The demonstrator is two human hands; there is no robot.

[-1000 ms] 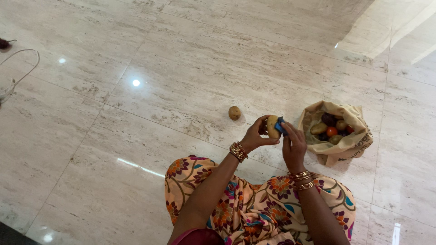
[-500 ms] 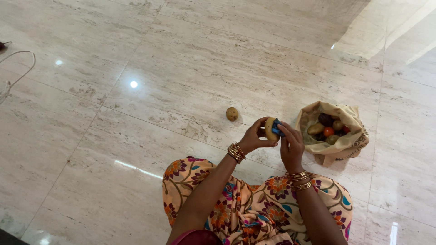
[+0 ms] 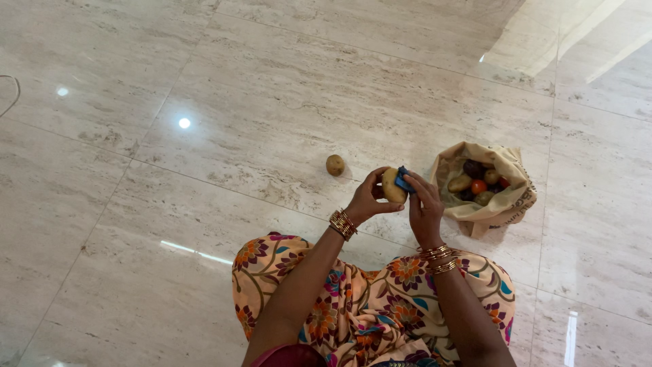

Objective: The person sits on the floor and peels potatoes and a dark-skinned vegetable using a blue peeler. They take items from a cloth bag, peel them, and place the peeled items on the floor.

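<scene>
The left hand [image 3: 367,197] grips a tan potato [image 3: 391,186] held above the marble floor [image 3: 272,102], its long axis roughly upright in the head view, while the right hand [image 3: 424,207] closes its fingers on a blue peeler [image 3: 403,179] set against the potato's right side. A second potato [image 3: 335,164] lies alone on the floor to the left, well apart; an open cloth bag [image 3: 506,204] of mixed vegetables (brown, red, dark purple) sits just right of the hands, nothing between.

head view: single camera, worn on the head | faces steeply down over the seated lap onto the marble floor [image 3: 272,102] | mid range, both forearms in frame | fingers [image 3: 380,173] sit right of centre, open floor stretching beyond and left of them | no second view to overlap
</scene>
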